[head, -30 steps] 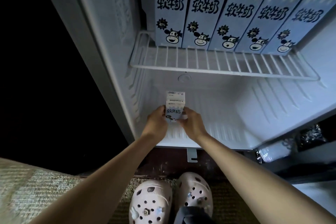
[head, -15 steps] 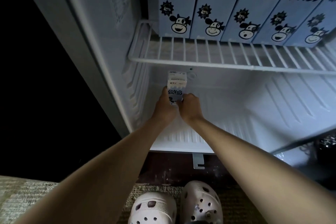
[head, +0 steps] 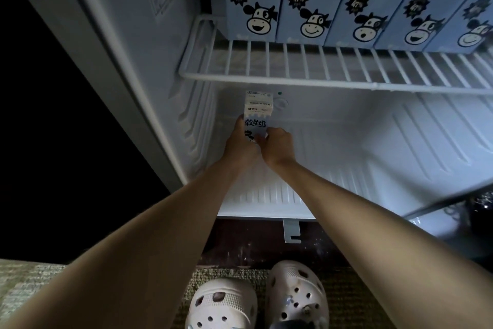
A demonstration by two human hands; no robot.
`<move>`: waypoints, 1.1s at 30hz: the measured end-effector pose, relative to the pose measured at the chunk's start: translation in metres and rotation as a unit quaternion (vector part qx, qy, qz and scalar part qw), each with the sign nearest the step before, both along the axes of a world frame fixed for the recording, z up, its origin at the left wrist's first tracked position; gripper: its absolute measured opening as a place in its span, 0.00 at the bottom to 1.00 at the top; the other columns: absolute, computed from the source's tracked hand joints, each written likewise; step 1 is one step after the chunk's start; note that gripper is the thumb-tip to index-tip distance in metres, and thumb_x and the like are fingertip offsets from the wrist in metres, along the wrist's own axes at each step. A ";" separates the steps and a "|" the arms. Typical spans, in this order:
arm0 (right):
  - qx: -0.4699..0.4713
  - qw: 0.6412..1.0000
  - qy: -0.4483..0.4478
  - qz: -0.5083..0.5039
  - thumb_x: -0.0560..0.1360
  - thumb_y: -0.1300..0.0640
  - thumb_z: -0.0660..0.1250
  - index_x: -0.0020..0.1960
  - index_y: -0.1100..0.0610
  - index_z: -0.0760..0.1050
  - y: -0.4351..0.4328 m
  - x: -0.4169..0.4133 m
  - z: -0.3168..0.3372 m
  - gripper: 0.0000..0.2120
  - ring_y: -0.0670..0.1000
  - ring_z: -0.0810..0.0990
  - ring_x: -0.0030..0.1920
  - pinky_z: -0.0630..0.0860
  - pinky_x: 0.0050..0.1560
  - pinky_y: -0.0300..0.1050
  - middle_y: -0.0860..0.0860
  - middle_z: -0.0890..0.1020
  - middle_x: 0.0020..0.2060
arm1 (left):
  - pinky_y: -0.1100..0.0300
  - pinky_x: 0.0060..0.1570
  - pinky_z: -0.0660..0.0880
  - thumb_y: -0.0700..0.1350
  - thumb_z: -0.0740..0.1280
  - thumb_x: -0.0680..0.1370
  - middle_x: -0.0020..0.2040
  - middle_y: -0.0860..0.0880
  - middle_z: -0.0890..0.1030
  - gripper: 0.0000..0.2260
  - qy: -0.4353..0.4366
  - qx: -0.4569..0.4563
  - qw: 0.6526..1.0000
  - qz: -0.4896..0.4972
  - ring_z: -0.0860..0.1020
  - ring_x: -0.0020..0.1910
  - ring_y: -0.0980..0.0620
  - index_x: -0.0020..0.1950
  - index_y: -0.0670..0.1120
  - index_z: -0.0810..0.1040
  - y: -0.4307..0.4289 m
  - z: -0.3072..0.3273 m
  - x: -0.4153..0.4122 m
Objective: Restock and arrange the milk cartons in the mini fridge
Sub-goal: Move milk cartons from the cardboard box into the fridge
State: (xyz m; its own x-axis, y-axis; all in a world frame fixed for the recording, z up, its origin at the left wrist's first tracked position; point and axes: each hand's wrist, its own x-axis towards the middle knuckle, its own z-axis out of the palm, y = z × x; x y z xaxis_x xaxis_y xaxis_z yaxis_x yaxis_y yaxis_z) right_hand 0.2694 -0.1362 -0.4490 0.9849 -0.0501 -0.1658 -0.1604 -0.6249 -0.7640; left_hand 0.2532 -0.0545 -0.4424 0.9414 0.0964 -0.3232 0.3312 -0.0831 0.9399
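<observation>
The left grip (head: pixel 240 147) and right grip (head: pixel 276 146) both clasp the upright milk carton (head: pixel 257 115) low under the left end of the wire shelf (head: pixel 293 80), and letting go before its base sits flat could topple it against the fridge wall (head: pixel 197 120).

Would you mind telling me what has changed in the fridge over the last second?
The left hand and right hand carried the milk carton deeper into the lower compartment, toward the back left. Both still grip it. The row of cartons on the wire shelf stayed put.
</observation>
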 end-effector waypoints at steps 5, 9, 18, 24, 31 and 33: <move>0.026 0.999 0.021 -0.024 0.77 0.60 0.62 0.53 0.66 0.79 0.003 -0.001 0.004 0.11 0.57 0.80 0.46 0.68 0.32 0.39 0.62 0.82 0.50 | 0.44 0.64 0.72 0.33 0.60 0.77 0.64 0.40 0.75 0.24 0.001 0.036 0.999 0.006 0.74 0.63 0.40 0.72 0.44 0.63 0.000 0.000 0.000; 0.005 0.999 0.044 -0.024 0.77 0.60 0.62 0.53 0.68 0.76 0.003 -0.009 0.011 0.11 0.58 0.79 0.53 0.70 0.37 0.39 0.62 0.80 0.52 | 0.45 0.65 0.70 0.34 0.59 0.77 0.65 0.38 0.74 0.21 0.005 0.040 0.999 0.015 0.74 0.64 0.40 0.71 0.41 0.64 -0.002 0.003 -0.001; -0.012 0.998 0.066 -0.003 0.76 0.63 0.60 0.55 0.67 0.77 -0.010 -0.069 0.066 0.12 0.57 0.79 0.53 0.72 0.46 0.42 0.59 0.80 0.50 | 0.62 0.43 0.67 0.33 0.55 0.77 0.60 0.42 0.74 0.20 0.058 0.201 0.978 -0.029 0.70 0.49 0.49 0.68 0.45 0.66 0.006 0.060 -0.061; 0.001 0.999 0.033 0.031 0.73 0.63 0.62 0.38 0.59 0.78 0.006 -0.133 0.140 0.07 0.55 0.76 0.39 0.68 0.36 0.40 0.58 0.76 0.35 | 0.52 0.53 0.77 0.35 0.59 0.76 0.57 0.37 0.79 0.14 0.047 0.204 0.978 -0.001 0.78 0.53 0.41 0.59 0.42 0.78 0.025 0.133 -0.134; 0.004 0.993 -0.020 0.115 0.69 0.67 0.60 0.44 0.73 0.78 0.046 -0.223 0.221 0.12 0.65 0.80 0.49 0.79 0.50 0.54 0.68 0.82 0.46 | 0.50 0.54 0.79 0.40 0.62 0.76 0.54 0.39 0.81 0.11 -0.008 0.279 0.957 0.082 0.80 0.53 0.39 0.55 0.44 0.81 0.083 0.213 -0.248; 0.010 0.990 -0.010 0.140 0.70 0.66 0.61 0.50 0.74 0.77 0.067 -0.246 0.235 0.13 0.67 0.80 0.50 0.78 0.52 0.60 0.70 0.81 0.48 | 0.53 0.55 0.77 0.39 0.62 0.77 0.56 0.40 0.80 0.11 -0.021 0.294 0.951 0.096 0.79 0.54 0.39 0.56 0.43 0.80 0.104 0.227 -0.283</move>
